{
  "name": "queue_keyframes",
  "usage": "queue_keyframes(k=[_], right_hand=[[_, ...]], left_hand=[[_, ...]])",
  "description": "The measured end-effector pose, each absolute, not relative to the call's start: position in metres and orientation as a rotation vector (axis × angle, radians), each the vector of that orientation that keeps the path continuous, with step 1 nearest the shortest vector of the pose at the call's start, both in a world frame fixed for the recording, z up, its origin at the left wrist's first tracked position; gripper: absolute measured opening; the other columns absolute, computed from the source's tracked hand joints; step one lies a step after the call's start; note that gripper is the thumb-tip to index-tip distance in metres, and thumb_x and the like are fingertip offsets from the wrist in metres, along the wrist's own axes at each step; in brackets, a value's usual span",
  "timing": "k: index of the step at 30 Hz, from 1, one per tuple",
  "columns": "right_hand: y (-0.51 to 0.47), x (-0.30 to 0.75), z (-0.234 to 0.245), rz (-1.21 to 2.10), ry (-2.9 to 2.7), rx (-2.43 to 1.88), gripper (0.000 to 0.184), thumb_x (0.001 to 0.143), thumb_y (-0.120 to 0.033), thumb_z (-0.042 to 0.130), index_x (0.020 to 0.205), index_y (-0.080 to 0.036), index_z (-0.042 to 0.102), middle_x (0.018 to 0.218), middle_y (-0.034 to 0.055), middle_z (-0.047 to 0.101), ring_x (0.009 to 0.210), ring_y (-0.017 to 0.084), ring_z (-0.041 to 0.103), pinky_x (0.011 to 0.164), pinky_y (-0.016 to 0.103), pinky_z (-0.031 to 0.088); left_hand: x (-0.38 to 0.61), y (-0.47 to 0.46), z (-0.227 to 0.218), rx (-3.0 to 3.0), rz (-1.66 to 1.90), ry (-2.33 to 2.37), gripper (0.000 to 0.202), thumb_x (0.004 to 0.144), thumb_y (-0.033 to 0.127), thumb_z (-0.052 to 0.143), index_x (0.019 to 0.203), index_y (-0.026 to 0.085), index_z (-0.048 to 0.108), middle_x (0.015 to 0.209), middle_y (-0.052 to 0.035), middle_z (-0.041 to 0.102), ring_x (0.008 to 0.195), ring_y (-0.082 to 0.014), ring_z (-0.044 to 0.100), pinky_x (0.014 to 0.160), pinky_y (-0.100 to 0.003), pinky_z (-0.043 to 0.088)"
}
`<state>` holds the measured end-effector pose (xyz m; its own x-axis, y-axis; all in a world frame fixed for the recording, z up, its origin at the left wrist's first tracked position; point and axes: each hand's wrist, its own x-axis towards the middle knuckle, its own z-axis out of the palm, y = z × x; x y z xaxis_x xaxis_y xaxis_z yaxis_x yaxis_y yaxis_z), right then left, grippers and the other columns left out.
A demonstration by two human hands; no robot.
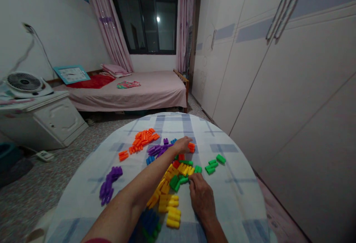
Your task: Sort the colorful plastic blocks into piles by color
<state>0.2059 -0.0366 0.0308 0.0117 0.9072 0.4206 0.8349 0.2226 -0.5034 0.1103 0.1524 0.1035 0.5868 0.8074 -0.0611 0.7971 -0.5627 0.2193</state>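
Plastic toy blocks with rounded, tube-like parts lie in colour groups on the table. My left hand (183, 145) reaches across to the far side, its fingers closed around an orange block (191, 147). My right hand (203, 196) rests nearer, at the right of the pile, fingers curled, with the tips at a green block (184, 180); its grip is partly hidden. Yellow blocks (169, 198) lie between my arms, with a red block (176, 164) among them. Purple blocks (157, 149) sit beside my left forearm, which hides part of the pile.
The round table has a checked cloth (233, 206). Orange blocks (143, 139) are heaped at the far left, purple blocks (110, 184) at the left and green blocks (211, 166) at the right. Beyond stand a bed (144, 96), a wardrobe (278, 105) and a cabinet with a fan (26, 83).
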Motion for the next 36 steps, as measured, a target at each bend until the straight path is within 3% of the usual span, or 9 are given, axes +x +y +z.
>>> queue_keyframes(k=[3, 8, 12, 16, 23, 30, 36], right_hand=[[-0.037, 0.207, 0.03, 0.147, -1.822, -1.601, 0.022, 0.086, -0.007, 0.038, 0.089, -0.023, 0.053, 0.085, 0.0011, 0.057, 0.082, 0.016, 0.058, 0.075, 0.027, 0.042], [-0.037, 0.207, 0.031, 0.13, -1.818, -1.582, 0.022, 0.085, -0.007, 0.039, 0.089, -0.023, 0.054, 0.083, 0.0006, 0.057, 0.079, 0.015, 0.058, 0.074, 0.026, 0.042], [-0.037, 0.206, 0.034, 0.125, -1.802, -1.587, 0.022, 0.085, -0.007, 0.039, 0.087, -0.023, 0.054, 0.083, 0.0007, 0.058, 0.077, 0.015, 0.058, 0.072, 0.026, 0.041], [-0.037, 0.206, 0.035, 0.142, -1.807, -1.59, 0.022, 0.086, -0.008, 0.038, 0.087, -0.023, 0.054, 0.084, 0.0012, 0.057, 0.079, 0.015, 0.058, 0.073, 0.026, 0.041], [-0.036, 0.206, 0.033, 0.144, -1.812, -1.597, 0.022, 0.086, -0.008, 0.038, 0.089, -0.022, 0.055, 0.085, 0.0016, 0.058, 0.078, 0.015, 0.059, 0.072, 0.026, 0.042], [-0.036, 0.207, 0.03, 0.086, -1.814, -1.612, 0.022, 0.084, -0.006, 0.037, 0.084, -0.021, 0.054, 0.08, 0.0013, 0.057, 0.074, 0.014, 0.058, 0.068, 0.024, 0.041], [-0.035, 0.208, 0.03, 0.146, -1.833, -1.628, 0.02, 0.087, -0.01, 0.037, 0.088, -0.021, 0.054, 0.084, 0.0023, 0.057, 0.077, 0.015, 0.058, 0.07, 0.026, 0.041]], left_hand=[[0.126, 0.158, 0.096, 2.589, -0.031, 1.27, 0.049, 0.07, 0.025, 0.068, 0.118, 0.018, 0.056, 0.116, -0.0099, 0.061, 0.099, -0.022, 0.062, 0.084, -0.03, 0.05], [0.14, 0.152, 0.088, 2.631, -0.058, 1.254, 0.036, 0.076, 0.037, 0.062, 0.107, 0.018, 0.062, 0.111, -0.0131, 0.062, 0.096, -0.0267, 0.063, 0.079, -0.035, 0.05], [0.143, 0.139, 0.085, 2.698, -0.015, 1.254, 0.026, 0.081, 0.025, 0.053, 0.103, 0.016, 0.064, 0.11, -0.0153, 0.061, 0.096, -0.0272, 0.062, 0.081, -0.037, 0.049], [0.14, 0.131, 0.083, 2.74, 0.043, 1.262, 0.028, 0.083, 0.017, 0.046, 0.106, 0.017, 0.061, 0.111, -0.0136, 0.059, 0.095, -0.026, 0.062, 0.081, -0.038, 0.049], [0.154, 0.13, 0.08, 2.737, 0.124, 1.298, 0.028, 0.089, 0.022, 0.039, 0.11, 0.022, 0.058, 0.11, -0.0098, 0.058, 0.097, -0.0238, 0.061, 0.077, -0.034, 0.049], [0.178, 0.12, 0.069, 2.665, 0.101, 1.332, 0.03, 0.086, 0.031, 0.049, 0.11, 0.017, 0.059, 0.113, -0.0157, 0.056, 0.096, -0.0282, 0.063, 0.076, -0.037, 0.051], [0.169, 0.119, 0.072, 2.595, 0.129, 1.315, 0.029, 0.085, 0.035, 0.052, 0.109, 0.02, 0.06, 0.112, -0.013, 0.058, 0.098, -0.0258, 0.062, 0.08, -0.034, 0.05]])
